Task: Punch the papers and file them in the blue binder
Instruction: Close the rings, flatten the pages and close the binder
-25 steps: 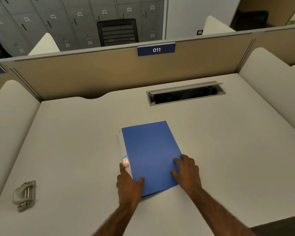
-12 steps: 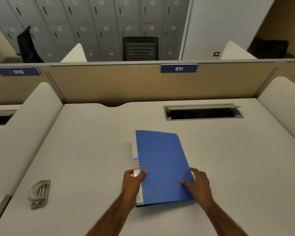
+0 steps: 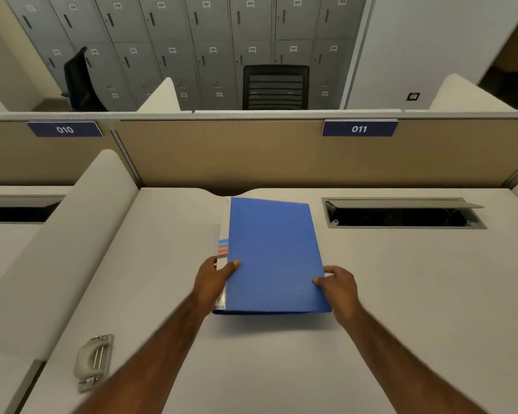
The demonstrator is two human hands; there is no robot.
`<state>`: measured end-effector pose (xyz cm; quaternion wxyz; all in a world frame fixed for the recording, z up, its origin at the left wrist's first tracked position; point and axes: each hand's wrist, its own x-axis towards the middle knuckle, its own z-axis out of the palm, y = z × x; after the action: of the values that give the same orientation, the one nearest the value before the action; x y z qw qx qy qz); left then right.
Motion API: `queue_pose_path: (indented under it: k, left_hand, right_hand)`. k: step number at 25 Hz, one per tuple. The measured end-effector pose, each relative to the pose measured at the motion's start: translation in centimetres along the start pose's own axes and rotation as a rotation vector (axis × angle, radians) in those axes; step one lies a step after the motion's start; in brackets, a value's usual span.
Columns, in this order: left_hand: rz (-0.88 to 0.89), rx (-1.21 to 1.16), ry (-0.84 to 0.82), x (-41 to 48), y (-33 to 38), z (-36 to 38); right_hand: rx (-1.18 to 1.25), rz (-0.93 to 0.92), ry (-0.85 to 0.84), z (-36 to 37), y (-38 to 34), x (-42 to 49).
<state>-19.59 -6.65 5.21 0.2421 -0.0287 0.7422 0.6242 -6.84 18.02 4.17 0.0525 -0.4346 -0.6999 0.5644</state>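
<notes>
The blue binder (image 3: 274,255) is closed and lifted off the white desk (image 3: 416,294), its near edge casting a shadow below it. A white spine with coloured stripes shows along its left side. My left hand (image 3: 213,282) grips the spine side, thumb on the cover. My right hand (image 3: 338,289) holds the lower right edge, thumb on top. A grey hole punch (image 3: 94,361) lies on the desk at the near left, well away from both hands. No loose papers are visible.
An open cable tray (image 3: 401,216) is sunk into the desk at the back right. A tan partition (image 3: 222,156) with the label 011 closes the far side. Padded white dividers (image 3: 72,249) flank the desk. Lockers and a black chair stand beyond.
Both hands went from resting on the flat binder to gripping its sides, and the binder has risen off the desk. The view has tilted up.
</notes>
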Motion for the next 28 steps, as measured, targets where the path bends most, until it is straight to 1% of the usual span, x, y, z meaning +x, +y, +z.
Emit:
queue_pose_path:
  k: [3,6,9,12,16,18,20,22,25,28]
  left_hand:
    - [0.065,0.081,0.042,4.2,0.6,-0.4]
    - [0.083,0.173,0.114,7.6,0.2,-0.2]
    - [0.091,0.286,0.153,9.8,-0.3,0.3]
    - [0.117,0.399,0.201,11.3,-0.6,1.3]
    - [0.184,0.607,0.221,11.7,-0.7,2.1]
    - [0.285,0.834,0.172,11.6,-1.0,2.5]
    - [0.410,1.131,0.106,11.5,-2.0,3.0]
    - [0.413,1.291,0.066,11.5,-2.6,3.4]
    - [0.421,1.396,0.078,11.7,-3.3,3.7]
    - [0.417,1.434,0.088,11.8,-3.4,3.7]
  right_hand:
    - [-0.055,-0.024,0.012,2.6,-2.2,4.1]
    - [-0.093,-0.026,0.015,4.2,-3.1,7.0]
    - [-0.211,-0.035,0.026,5.3,-3.1,8.7]
    - [-0.248,-0.050,0.050,5.8,-2.9,9.2]
    - [-0.270,-0.127,0.059,6.2,-2.6,9.4]
    - [-0.335,-0.175,0.077,6.5,-2.4,9.9]
    - [-0.435,-0.213,0.078,6.8,-2.3,10.1]
    - [-0.601,-0.277,0.089,7.0,-2.1,9.9]
    - [-0.870,-0.414,0.114,7.2,-1.0,9.4]
    - [-1.003,-0.480,0.059,7.3,0.2,9.3]
